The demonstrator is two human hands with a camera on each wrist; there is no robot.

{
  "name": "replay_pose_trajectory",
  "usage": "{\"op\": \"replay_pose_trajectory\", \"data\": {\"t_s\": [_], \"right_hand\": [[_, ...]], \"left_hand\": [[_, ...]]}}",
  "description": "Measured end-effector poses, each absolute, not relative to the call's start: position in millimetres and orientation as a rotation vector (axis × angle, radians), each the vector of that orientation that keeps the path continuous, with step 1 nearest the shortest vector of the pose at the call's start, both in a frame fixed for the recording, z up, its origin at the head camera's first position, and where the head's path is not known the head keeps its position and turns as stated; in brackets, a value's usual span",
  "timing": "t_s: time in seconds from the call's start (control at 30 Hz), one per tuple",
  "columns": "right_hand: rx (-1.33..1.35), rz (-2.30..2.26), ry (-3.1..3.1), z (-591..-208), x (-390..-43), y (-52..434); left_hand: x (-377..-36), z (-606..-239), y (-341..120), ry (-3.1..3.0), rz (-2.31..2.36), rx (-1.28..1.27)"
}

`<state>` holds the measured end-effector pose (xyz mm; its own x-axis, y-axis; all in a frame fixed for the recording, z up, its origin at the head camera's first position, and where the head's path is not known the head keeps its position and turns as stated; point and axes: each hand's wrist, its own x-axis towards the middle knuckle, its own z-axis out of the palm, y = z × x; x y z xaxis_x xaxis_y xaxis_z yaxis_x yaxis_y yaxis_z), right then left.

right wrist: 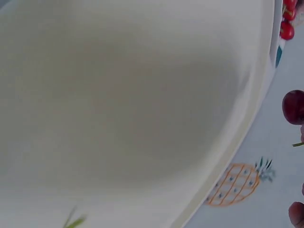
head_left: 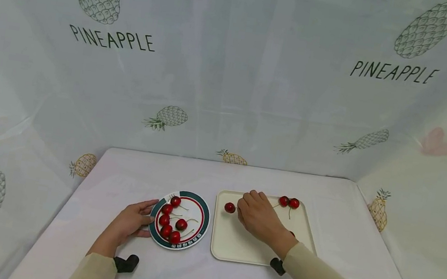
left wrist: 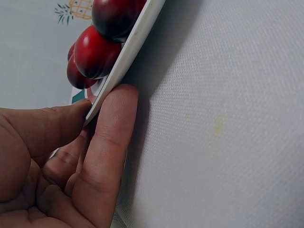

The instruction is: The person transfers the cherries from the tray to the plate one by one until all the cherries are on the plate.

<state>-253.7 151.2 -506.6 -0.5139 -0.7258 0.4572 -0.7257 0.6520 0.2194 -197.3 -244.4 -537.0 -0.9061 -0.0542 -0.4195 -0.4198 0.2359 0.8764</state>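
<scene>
My left hand [head_left: 130, 222] grips the rim of a round plate [head_left: 205, 213], white with a green band and a red ring. In the left wrist view the thumb [left wrist: 61, 121] lies over the plate's edge and a finger is under it. Several dark red cherries [head_left: 181, 224] with stems lie on this plate, mostly toward its left side. Over the cream rectangular tray [head_left: 234, 246], my right hand [head_left: 260, 216] holds a cherry [head_left: 229, 207] at its stem. The right wrist view shows that cherry [right wrist: 293, 107] at the right edge, with only bits of the fingertips visible.
Two more cherries [head_left: 289, 202] lie at the tray's far right corner, and a dark piece of another shows beside my right wrist. A white cloth covers the table [head_left: 150, 172]. Behind it hangs a pineapple-print curtain [head_left: 232, 78].
</scene>
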Motion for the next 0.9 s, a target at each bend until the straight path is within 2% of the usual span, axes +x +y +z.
{"op": "replay_pose_trajectory", "data": {"t_s": [0.47,0.9], "right_hand": [[1.150,-0.099,-2.395,-511,-241,69],[1.101,-0.148,-2.467,-513,-238,18]], "left_hand": [[-198,-535,-244,2.204,1.711,-0.435],[-196,-533,-243,2.210,1.704,-0.459]]}}
